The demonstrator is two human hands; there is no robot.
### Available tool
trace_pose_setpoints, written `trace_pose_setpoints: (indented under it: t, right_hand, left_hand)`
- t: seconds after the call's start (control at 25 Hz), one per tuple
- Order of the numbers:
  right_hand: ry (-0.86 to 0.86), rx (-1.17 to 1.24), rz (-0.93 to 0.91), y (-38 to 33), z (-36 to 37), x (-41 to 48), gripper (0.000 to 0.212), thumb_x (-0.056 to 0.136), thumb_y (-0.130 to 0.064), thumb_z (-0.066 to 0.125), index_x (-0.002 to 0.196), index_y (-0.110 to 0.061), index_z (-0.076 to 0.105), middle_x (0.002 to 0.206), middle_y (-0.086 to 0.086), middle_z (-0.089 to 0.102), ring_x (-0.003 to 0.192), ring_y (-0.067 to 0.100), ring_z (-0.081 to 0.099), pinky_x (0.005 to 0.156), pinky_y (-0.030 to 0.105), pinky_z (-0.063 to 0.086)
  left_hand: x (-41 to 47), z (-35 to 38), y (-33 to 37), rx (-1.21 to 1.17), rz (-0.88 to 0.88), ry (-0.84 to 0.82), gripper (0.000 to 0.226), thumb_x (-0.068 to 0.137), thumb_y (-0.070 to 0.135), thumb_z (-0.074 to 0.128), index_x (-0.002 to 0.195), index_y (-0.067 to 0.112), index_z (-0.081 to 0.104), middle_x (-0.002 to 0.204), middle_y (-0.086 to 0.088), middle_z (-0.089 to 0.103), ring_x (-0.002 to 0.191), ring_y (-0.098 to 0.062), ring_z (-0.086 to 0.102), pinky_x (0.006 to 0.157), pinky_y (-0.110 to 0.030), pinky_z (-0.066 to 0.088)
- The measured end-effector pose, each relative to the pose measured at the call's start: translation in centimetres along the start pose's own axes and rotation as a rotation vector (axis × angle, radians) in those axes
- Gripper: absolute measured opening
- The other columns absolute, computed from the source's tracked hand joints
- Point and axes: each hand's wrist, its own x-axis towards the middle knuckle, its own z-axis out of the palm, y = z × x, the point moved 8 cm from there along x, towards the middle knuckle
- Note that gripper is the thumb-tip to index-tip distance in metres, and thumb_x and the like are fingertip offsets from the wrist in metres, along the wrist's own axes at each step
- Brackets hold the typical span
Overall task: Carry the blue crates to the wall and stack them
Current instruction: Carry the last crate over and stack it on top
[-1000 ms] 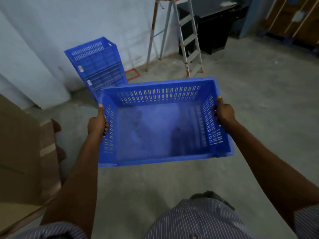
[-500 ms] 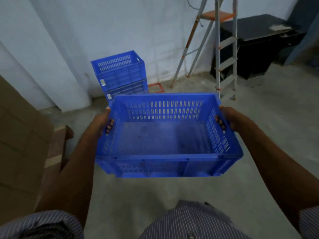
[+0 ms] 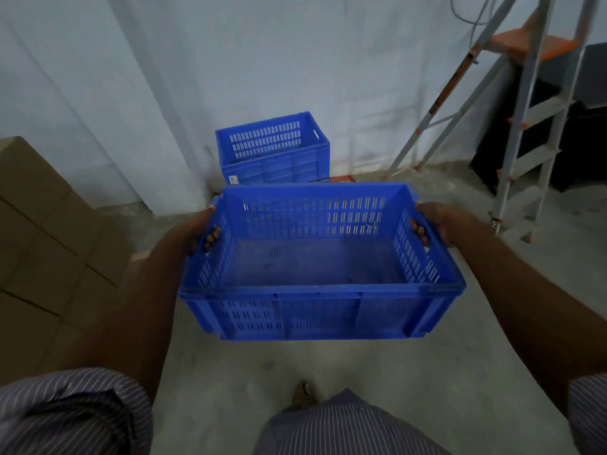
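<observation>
I hold an empty blue slotted crate (image 3: 315, 267) in the air in front of my body. My left hand (image 3: 200, 234) grips its left end, fingers hooked through the handle slot. My right hand (image 3: 433, 224) grips the right end the same way. Straight ahead, a stack of blue crates (image 3: 272, 149) stands on the floor against the white wall (image 3: 230, 60); the carried crate hides the stack's lower part.
Brown cardboard boxes (image 3: 42, 224) are piled on the left. A metal stepladder (image 3: 525, 133) stands to the right, with a black cabinet (image 3: 581, 126) behind it. Grey concrete floor (image 3: 476, 323) lies below the crate. One foot (image 3: 302, 394) shows under me.
The crate stack by the wall has shifted from upper left toward the middle of the view and looks closer. The carried crate now sits more level, its near side facing me. Both hands keep their grip.
</observation>
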Motion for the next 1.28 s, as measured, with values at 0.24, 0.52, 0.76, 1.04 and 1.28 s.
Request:
trace_pose_setpoints:
  t: [0.24, 0.52, 0.76, 1.04, 1.28]
  right_hand:
    - [0.02, -0.003, -0.141, -14.0, 4.0, 7.4, 0.063, 0.105, -0.054, 0.022, 0.064, -0.012, 0.044, 0.059, 0.004, 0.04, 0.031, 0.009, 0.028, 0.031, 0.016, 0.025]
    - [0.056, -0.022, -0.306, -31.4, 5.3, 20.0, 0.066, 0.104, -0.058, 0.027, 0.068, -0.008, 0.05, 0.062, 0.008, 0.043, 0.047, 0.017, 0.031, 0.039, 0.024, 0.029]
    - [0.035, -0.009, -0.429, -45.2, 6.6, 29.1, 0.061, 0.103, -0.056, 0.037, 0.08, -0.003, 0.059, 0.065, 0.01, 0.051, 0.049, 0.02, 0.037, 0.046, 0.027, 0.031]
    - [-0.033, -0.032, -0.401, -56.1, 12.6, 40.6, 0.05, 0.103, -0.046, 0.038, 0.083, -0.005, 0.058, 0.068, 0.009, 0.053, 0.051, 0.018, 0.04, 0.049, 0.029, 0.031]
    - [0.046, -0.037, -0.382, -61.2, 17.7, 48.0, 0.044, 0.104, -0.041, 0.038, 0.082, -0.008, 0.057, 0.068, 0.008, 0.052, 0.052, 0.02, 0.042, 0.051, 0.03, 0.032]
  left_hand:
    - [10.2, -6.0, 9.2, -0.023, 0.059, 0.121, 0.062, 0.099, 0.068, 0.036, 0.074, 0.013, 0.049, 0.06, -0.004, 0.044, 0.04, -0.011, 0.033, 0.039, -0.017, 0.026]
    - [23.2, -9.5, 18.6, -0.119, 0.141, 0.3, 0.062, 0.098, 0.067, 0.042, 0.073, 0.011, 0.053, 0.061, -0.005, 0.049, 0.048, -0.016, 0.039, 0.048, -0.025, 0.033]
    - [31.0, -11.8, 25.6, -0.176, 0.16, 0.47, 0.063, 0.097, 0.068, 0.042, 0.077, 0.01, 0.055, 0.066, -0.007, 0.054, 0.054, -0.02, 0.047, 0.054, -0.029, 0.04]
    - [42.6, -17.3, 31.5, -0.18, 0.125, 0.569, 0.065, 0.097, 0.069, 0.042, 0.077, 0.009, 0.058, 0.07, -0.008, 0.059, 0.056, -0.022, 0.051, 0.056, -0.03, 0.043]
    - [52.3, -21.0, 35.3, -0.116, 0.141, 0.56, 0.066, 0.1, 0.065, 0.039, 0.098, 0.004, 0.061, 0.082, -0.009, 0.064, 0.064, -0.021, 0.058, 0.059, -0.031, 0.047]
